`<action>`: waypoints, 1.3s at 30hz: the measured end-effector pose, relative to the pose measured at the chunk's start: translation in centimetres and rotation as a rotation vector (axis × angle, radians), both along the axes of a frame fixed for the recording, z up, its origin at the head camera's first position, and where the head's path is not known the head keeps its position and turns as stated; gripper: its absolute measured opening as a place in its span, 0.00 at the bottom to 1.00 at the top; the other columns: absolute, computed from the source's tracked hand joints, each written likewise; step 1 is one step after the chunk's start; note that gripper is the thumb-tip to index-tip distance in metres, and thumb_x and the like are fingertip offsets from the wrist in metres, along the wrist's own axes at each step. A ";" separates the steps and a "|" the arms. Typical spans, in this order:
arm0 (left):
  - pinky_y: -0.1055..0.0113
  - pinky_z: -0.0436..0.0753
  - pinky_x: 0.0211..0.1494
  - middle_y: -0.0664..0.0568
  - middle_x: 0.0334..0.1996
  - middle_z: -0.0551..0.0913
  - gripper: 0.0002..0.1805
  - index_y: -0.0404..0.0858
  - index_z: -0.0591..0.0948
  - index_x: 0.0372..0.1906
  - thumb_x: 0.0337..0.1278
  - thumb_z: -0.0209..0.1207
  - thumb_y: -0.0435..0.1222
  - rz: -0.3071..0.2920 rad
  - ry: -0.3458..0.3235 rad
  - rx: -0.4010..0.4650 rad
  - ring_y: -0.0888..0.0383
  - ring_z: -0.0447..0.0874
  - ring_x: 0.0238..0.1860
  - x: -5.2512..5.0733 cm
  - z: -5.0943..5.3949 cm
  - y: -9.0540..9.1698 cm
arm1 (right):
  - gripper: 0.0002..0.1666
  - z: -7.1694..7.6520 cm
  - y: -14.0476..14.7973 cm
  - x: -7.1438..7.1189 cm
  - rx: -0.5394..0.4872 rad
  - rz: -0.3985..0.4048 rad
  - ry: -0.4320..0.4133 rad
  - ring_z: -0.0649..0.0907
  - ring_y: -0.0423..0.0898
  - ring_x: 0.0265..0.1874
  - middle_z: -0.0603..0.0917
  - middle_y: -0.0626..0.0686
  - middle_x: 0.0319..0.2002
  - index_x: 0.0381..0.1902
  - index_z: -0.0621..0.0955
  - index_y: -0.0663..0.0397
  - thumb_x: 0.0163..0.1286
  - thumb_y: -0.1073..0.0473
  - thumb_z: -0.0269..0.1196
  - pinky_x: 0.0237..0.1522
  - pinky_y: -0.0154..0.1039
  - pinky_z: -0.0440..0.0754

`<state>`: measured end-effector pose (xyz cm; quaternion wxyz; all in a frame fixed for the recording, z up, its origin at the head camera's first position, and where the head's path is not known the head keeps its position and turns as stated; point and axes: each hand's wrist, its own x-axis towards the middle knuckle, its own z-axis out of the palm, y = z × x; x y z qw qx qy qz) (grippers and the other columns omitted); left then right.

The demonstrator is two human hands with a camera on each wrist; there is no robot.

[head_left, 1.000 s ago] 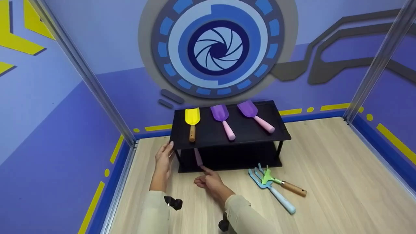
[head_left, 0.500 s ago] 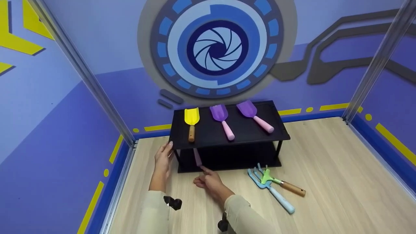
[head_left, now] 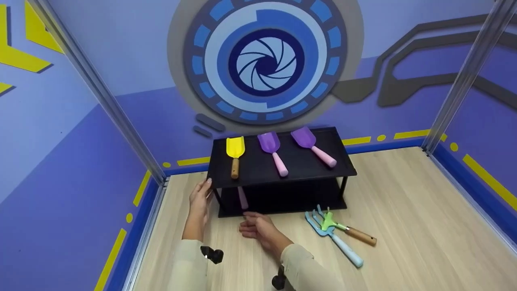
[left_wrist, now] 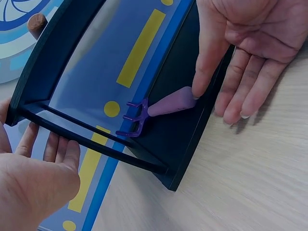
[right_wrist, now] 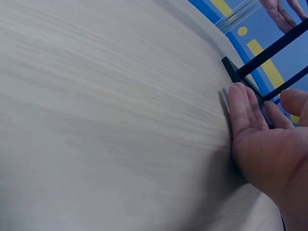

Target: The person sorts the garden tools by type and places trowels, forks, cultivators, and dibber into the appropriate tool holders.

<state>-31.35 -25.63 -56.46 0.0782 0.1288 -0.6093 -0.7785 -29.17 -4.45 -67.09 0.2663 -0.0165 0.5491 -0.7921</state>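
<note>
At the left end of a two-level black shelf, my left hand grips the corner of the top board; in the left wrist view this hand has fingers below the board. On the lower level lies a small purple fork with a pink handle. My right hand is in front of the shelf, palm up in the left wrist view, its index fingertip at the handle's end; contact is unclear. The right wrist view shows this hand beside the shelf base with its fingers extended.
A yellow scoop and two purple scoops with pink handles lie on the top level. Right of my right hand, a blue fork and a green tool with a wooden handle overlap on the table. Patterned walls surround the table.
My right index finger has shifted slightly down and left from the handle's end. The head view has shifted a little; my left hand keeps its place on the shelf.
</note>
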 end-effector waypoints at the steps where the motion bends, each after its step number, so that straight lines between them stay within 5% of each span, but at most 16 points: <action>1: 0.52 0.64 0.89 0.56 0.59 0.83 0.24 0.33 0.74 0.69 0.82 0.57 0.44 -0.004 -0.002 0.000 0.46 0.70 0.79 0.0 0.0 0.0 | 0.31 0.1 0.3 0.0 0.017 0.013 0.010 0.88 0.64 0.60 0.82 0.74 0.63 0.76 0.69 0.70 0.83 0.59 0.55 0.60 0.54 0.91; 9: 0.51 0.64 0.89 0.59 0.57 0.83 0.20 0.35 0.76 0.65 0.82 0.57 0.45 -0.008 0.000 0.021 0.46 0.69 0.78 -0.1 -0.1 0.0 | 0.28 1.5 3.6 0.6 0.162 0.075 0.097 0.93 0.55 0.48 0.89 0.66 0.55 0.70 0.77 0.67 0.79 0.56 0.62 0.50 0.50 0.94; 16: 0.50 0.69 0.86 0.61 0.52 0.85 0.21 0.36 0.78 0.63 0.80 0.59 0.46 0.028 0.007 -0.018 0.53 0.77 0.68 0.4 -0.2 -0.7 | 0.26 3.4 7.8 1.4 0.200 0.086 0.205 0.92 0.53 0.47 0.90 0.62 0.50 0.66 0.80 0.68 0.81 0.53 0.62 0.53 0.50 0.93; 24: 0.50 0.68 0.87 0.56 0.59 0.83 0.25 0.34 0.76 0.68 0.81 0.58 0.46 -0.005 0.022 -0.019 0.47 0.73 0.75 0.2 -0.5 -0.2 | 0.27 4.6 15.4 2.5 0.248 0.051 0.362 0.93 0.51 0.49 0.91 0.62 0.50 0.66 0.79 0.71 0.84 0.51 0.60 0.52 0.47 0.94; 30: 0.49 0.67 0.87 0.55 0.60 0.83 0.24 0.33 0.76 0.70 0.82 0.58 0.45 0.002 0.033 -0.006 0.47 0.73 0.75 -0.1 -0.6 0.1 | 0.28 4.9 20.8 3.7 0.299 -0.007 0.341 0.92 0.45 0.47 0.91 0.55 0.48 0.67 0.77 0.72 0.85 0.53 0.58 0.50 0.41 0.94; 39: 0.49 0.66 0.88 0.54 0.61 0.82 0.24 0.33 0.76 0.69 0.82 0.57 0.45 0.002 0.037 0.006 0.47 0.72 0.75 0.0 -0.6 0.0 | 0.26 4.7 24.3 4.1 0.313 -0.045 0.283 0.93 0.45 0.47 0.91 0.50 0.45 0.67 0.79 0.67 0.85 0.51 0.59 0.50 0.40 0.93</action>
